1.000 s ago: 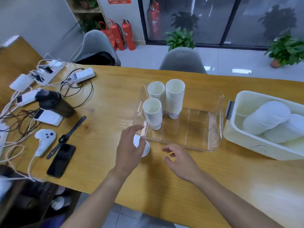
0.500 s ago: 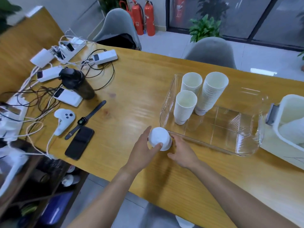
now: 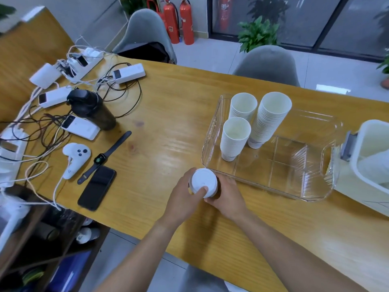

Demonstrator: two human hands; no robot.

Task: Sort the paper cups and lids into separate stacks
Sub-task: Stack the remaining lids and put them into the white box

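While both hands grasp the lidded cup [image 3: 203,182] at lower centre — left hand [image 3: 185,197] thumb on lid, right hand [image 3: 228,194] round body — brace body, peel lid upward evenly.

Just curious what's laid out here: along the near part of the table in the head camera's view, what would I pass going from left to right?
White game controller → smartwatch → black phone → left hand → lidded cup → right hand → clear tray → white bin.
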